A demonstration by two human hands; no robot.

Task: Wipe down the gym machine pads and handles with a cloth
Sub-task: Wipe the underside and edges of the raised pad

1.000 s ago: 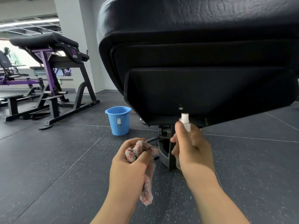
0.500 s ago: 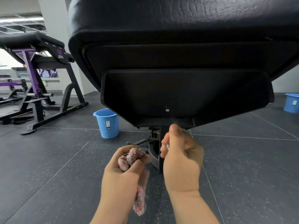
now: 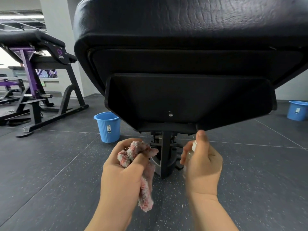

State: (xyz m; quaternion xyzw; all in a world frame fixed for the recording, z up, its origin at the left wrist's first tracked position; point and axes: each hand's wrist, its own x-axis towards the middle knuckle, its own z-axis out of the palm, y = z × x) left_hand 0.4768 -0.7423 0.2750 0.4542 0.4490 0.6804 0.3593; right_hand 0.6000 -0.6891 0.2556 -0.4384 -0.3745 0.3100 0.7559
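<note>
Below pad (image 3: 183, 30), 6 o'clock — left grip (image 3: 123, 174) clamped on cloth (image 3: 131, 152), soft, light, hold bunched; right grip (image 3: 204, 167) wraps bottle (image 3: 191, 149), likely slick.

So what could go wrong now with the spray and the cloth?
1. The spray bottle in the right hand sits below the black pad, so mist might hit the metal post or floor instead.
2. The loose end of the cloth dangles from the left hand and could snag on that post.

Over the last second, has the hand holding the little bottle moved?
Yes: the right hand drifted right, off the black post under the pad that it overlapped earlier.
</note>
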